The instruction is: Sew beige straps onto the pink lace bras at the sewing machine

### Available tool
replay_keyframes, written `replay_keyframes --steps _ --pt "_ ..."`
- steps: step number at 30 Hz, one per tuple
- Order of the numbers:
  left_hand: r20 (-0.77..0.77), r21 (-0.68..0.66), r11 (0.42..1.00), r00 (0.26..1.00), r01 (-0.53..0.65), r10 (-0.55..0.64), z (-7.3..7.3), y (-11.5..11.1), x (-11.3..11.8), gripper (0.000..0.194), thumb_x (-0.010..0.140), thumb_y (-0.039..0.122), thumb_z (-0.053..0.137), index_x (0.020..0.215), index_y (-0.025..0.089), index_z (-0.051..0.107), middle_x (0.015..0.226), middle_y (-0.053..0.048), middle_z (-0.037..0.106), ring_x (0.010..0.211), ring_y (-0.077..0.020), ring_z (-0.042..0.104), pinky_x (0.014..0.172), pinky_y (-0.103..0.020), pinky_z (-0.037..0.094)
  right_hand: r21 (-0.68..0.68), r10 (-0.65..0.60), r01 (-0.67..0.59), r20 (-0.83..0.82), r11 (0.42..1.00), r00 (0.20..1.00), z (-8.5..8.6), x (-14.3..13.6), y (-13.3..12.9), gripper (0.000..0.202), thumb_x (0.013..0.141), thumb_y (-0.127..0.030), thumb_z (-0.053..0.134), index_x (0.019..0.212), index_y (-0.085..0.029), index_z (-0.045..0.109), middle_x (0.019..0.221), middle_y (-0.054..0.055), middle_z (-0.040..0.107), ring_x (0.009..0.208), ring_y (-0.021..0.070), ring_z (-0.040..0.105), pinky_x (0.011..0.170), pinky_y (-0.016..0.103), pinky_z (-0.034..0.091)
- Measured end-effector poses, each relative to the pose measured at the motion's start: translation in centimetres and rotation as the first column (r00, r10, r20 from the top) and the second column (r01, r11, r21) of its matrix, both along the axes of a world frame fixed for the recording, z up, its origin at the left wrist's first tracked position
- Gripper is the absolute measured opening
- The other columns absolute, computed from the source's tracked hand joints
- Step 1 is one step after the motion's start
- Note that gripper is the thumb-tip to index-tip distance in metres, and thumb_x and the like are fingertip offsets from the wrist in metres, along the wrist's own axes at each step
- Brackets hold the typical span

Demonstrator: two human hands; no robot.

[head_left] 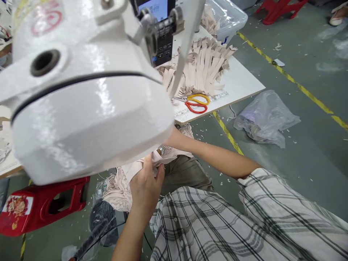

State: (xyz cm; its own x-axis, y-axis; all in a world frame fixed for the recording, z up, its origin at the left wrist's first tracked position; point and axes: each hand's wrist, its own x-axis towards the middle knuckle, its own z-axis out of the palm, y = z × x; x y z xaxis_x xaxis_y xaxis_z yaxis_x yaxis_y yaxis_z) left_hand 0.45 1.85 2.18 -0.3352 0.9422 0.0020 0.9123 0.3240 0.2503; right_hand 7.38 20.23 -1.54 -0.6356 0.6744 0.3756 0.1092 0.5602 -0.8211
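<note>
My left hand (145,179) grips a pale pink piece of fabric (136,168) close under the front of the white sewing machine head (92,123). Its thumb and fingers press the cloth together beside a small metal part of the machine. From the right, my right forearm (212,152) reaches in and passes behind the machine head, which covers the fingers of that hand. Lace fabric in the same pink (118,192) hangs in a bunched heap to the left of my left hand.
On the white table (244,85) lie cut pink strips (203,65) and scissors with yellow and red handles (197,103). A clear plastic bin (231,16) stands behind. Plastic bag (266,117) is on the floor at right; a red stool (43,206) is at left.
</note>
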Motion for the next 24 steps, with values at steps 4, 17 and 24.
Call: replay_keyframes --steps 4,17,24 --pt "0.001 -0.007 1.000 1.000 0.009 -0.009 0.3 0.1 0.4 0.062 0.095 0.038 0.055 0.151 0.022 0.035 0.103 -0.009 0.075 0.075 -0.0223 0.070 0.058 -0.027 0.043 -0.036 -0.027 0.025 -0.042 0.999 0.999 -0.7 0.1 0.3 0.030 0.080 -0.017 0.055 0.109 -0.022 0.058 0.107 0.007 0.064 0.097 0.0244 0.061 0.084 0.040 0.054" --pt "-0.022 -0.015 0.998 0.997 0.067 -0.067 0.5 -0.3 -0.2 0.062 0.096 0.037 0.054 0.152 0.021 0.035 0.082 -0.006 0.073 0.058 -0.0188 0.064 0.049 -0.025 0.035 -0.359 -0.055 -0.059 -0.298 0.932 0.953 -1.2 1.1 -0.7 0.033 0.087 -0.032 0.064 0.118 -0.024 0.055 0.114 0.002 0.062 0.059 0.0074 0.049 0.065 0.027 0.049" --pt "-0.033 0.161 0.986 0.999 0.048 -0.044 -0.9 -1.2 -1.0 0.070 0.094 0.044 0.056 0.153 0.016 0.029 0.121 -0.017 0.069 0.090 -0.0284 0.073 0.064 -0.030 0.053 -0.512 -0.107 -0.052 -0.277 0.858 0.955 -1.3 3.7 -2.9 0.030 0.091 -0.040 0.062 0.114 -0.023 0.055 0.104 0.002 0.060 0.071 0.0099 0.053 0.070 0.026 0.048"
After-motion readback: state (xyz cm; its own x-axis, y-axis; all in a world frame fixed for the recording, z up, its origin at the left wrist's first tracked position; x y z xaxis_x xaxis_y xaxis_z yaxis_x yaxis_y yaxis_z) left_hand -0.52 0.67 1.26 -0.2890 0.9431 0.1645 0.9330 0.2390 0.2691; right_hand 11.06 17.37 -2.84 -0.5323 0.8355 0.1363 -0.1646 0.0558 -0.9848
